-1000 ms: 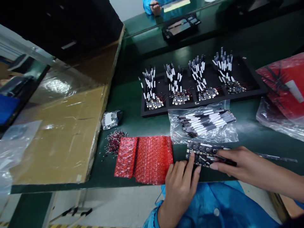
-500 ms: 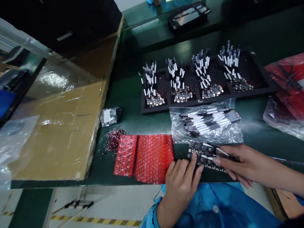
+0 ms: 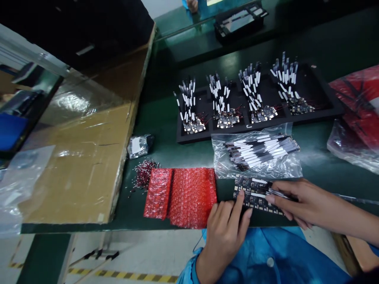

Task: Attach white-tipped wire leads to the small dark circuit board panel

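A black circuit board panel (image 3: pixel 250 184) lies at the table's near edge, with white-and-black strips (image 3: pixel 257 195) on it. My left hand (image 3: pixel 226 227) rests at the panel's left side, its index fingertip pressing on the board and the thumb apart; it grips nothing. Over the panel's right end, my right hand (image 3: pixel 296 199) pinches a slim dark and silver tool that looks like tweezers (image 3: pixel 280 194). Its tips meet the strips near the board; exact contact is hard to make out. Just behind lies a clear bag (image 3: pixel 220 154) with many similar strips (image 3: pixel 260 150).
A black tray (image 3: pixel 322 88) holds several bunches of wired boards with strips. Left of my hands lie red bubble wrap (image 3: pixel 191 197), a pile of small red-black wires (image 3: pixel 143 173) and a silvery packet (image 3: pixel 140 146). Red plastic bags (image 3: pixel 359 102) are at right. Another person's hand (image 3: pixel 192 5) shows at the top.
My right hand's fingers and the tool have shifted slightly over the board; the pale strip that stuck up by the fingertips now lies lower. My left hand stays almost still. The view has turned slightly.
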`<state>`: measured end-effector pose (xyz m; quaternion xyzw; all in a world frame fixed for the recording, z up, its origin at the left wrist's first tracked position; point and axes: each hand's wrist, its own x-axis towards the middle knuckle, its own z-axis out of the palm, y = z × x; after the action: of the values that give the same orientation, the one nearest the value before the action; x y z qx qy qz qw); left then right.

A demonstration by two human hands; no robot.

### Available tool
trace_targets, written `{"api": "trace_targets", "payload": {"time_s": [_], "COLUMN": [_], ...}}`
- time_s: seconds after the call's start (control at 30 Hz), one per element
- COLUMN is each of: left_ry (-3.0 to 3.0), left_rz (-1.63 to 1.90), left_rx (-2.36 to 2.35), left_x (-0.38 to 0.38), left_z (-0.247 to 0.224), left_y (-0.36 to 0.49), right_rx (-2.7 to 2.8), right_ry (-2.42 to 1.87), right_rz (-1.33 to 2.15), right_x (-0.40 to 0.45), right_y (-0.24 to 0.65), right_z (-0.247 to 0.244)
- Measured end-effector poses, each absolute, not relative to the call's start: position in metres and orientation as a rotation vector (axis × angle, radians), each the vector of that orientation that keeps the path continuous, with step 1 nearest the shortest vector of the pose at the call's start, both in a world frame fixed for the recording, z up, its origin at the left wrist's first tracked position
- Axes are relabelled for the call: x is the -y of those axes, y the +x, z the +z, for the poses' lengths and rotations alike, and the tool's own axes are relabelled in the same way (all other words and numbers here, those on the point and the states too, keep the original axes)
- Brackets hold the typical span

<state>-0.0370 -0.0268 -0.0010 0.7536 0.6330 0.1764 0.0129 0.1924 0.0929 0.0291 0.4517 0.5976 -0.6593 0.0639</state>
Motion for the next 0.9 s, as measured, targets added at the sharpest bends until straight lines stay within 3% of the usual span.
{"api": "trace_targets", "payload": {"time_s": [0.2,0.63,0.9], "left_ry": [2.297,2.490,2.541], "left_rz": [0.639,0.472,0.482], "left_rx": [-1.984,-2.007,-2.053], "left_x": [0.034,0.021,0.027], "left_z": [-0.001,-0.001,-0.001], "left_y": [-0.040,-0.032,-0.028], "right_rx": [-1.854,-2.136,-2.271], "right_ry": [1.358,1.417,2.040], "right_rz": [-1.957,-1.734,-1.650], "right_x": [-0.092,-0.093,-0.114], "right_y": [0.194,0.209,0.263], "right_z": [0.031,0.043,0.056]}}
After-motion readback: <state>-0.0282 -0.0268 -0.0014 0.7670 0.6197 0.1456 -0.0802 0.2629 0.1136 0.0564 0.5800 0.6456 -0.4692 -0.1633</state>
